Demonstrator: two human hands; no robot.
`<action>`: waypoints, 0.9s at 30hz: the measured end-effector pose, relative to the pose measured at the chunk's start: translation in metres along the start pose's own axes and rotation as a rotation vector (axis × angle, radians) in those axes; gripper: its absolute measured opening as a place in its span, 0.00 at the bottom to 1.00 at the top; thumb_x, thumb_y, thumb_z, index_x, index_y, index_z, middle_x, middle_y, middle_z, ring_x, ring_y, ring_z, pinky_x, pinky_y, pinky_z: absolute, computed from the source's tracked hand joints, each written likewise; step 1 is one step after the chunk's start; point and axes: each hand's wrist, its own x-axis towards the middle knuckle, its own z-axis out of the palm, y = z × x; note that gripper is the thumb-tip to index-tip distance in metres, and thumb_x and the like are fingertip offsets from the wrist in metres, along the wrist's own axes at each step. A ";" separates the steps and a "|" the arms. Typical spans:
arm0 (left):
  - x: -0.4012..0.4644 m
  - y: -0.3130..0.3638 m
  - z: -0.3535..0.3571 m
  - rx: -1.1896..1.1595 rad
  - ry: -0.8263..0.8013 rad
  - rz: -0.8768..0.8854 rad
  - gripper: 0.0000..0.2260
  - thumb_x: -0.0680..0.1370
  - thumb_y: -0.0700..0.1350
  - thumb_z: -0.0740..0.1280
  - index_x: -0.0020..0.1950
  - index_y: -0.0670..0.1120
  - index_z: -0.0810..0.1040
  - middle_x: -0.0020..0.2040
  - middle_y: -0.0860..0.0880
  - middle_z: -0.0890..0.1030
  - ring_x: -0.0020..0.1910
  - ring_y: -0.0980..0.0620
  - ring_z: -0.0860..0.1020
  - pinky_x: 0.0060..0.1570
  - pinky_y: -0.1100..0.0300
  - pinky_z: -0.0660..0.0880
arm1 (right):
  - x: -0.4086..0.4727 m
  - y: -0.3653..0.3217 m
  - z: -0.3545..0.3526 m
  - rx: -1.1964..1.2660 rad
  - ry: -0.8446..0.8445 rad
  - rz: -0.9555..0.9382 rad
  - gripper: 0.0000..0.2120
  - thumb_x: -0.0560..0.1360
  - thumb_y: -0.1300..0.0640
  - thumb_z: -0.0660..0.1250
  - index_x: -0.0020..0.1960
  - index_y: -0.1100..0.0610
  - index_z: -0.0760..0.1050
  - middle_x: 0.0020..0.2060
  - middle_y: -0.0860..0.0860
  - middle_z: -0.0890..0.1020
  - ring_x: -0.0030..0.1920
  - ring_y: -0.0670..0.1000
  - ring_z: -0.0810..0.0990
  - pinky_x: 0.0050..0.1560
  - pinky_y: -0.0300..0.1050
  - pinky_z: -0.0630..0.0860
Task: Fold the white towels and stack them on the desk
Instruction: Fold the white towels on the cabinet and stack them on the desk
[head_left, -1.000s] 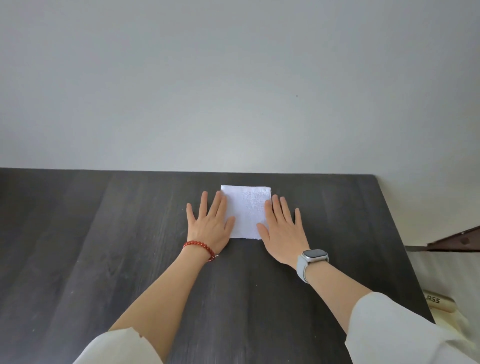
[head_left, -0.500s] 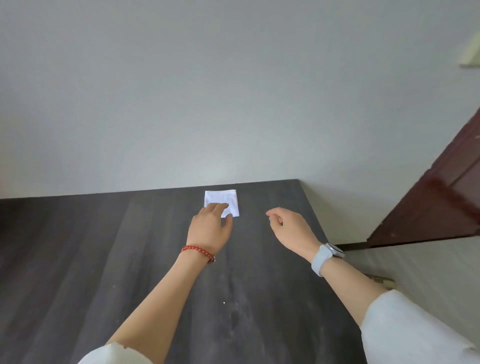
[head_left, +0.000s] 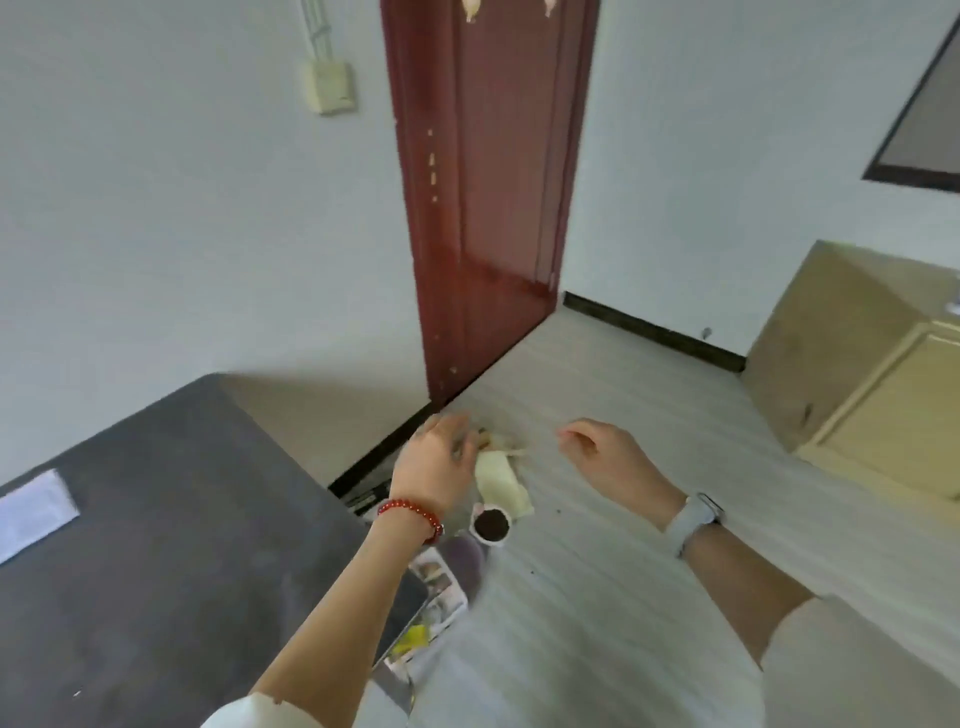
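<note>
— Where was the folded white towel (head_left: 35, 512)?
— Flat on the dark desk (head_left: 182, 545), at nine o'clock in the head view, well apart from both hands.
— And the hands?
— The left hand (head_left: 434, 457) hung past the desk's edge, fingers loosely bent, holding nothing. The right hand (head_left: 605, 457), at three o'clock of it, was relaxed and empty too, above the pale floor (head_left: 649, 597).

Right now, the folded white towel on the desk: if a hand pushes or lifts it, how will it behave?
The folded white towel lies flat on the dark desk, so it probably slides rather than rolls or tips. It looks like thin soft cloth: likely light and floppy, so lifting by one edge could let the fold open. Neither the left hand nor the right hand touches it.
</note>
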 end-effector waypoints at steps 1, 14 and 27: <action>0.013 0.032 0.030 -0.021 -0.047 0.045 0.14 0.79 0.45 0.61 0.63 0.43 0.74 0.60 0.44 0.77 0.58 0.44 0.75 0.55 0.57 0.70 | -0.008 0.030 -0.031 0.004 0.036 0.053 0.11 0.78 0.61 0.60 0.56 0.62 0.77 0.50 0.56 0.82 0.50 0.54 0.79 0.50 0.39 0.70; 0.077 0.469 0.399 -0.244 -0.529 0.572 0.11 0.78 0.45 0.60 0.58 0.45 0.76 0.55 0.48 0.79 0.54 0.50 0.76 0.52 0.61 0.71 | -0.120 0.381 -0.390 0.011 0.604 0.650 0.10 0.77 0.60 0.59 0.54 0.57 0.78 0.46 0.56 0.83 0.45 0.56 0.81 0.50 0.50 0.77; 0.273 0.688 0.639 -0.272 -0.621 0.692 0.11 0.78 0.44 0.61 0.58 0.45 0.77 0.54 0.48 0.79 0.53 0.51 0.76 0.54 0.56 0.73 | 0.010 0.616 -0.602 0.045 0.696 0.750 0.11 0.77 0.61 0.59 0.54 0.58 0.78 0.46 0.55 0.83 0.46 0.55 0.81 0.52 0.47 0.76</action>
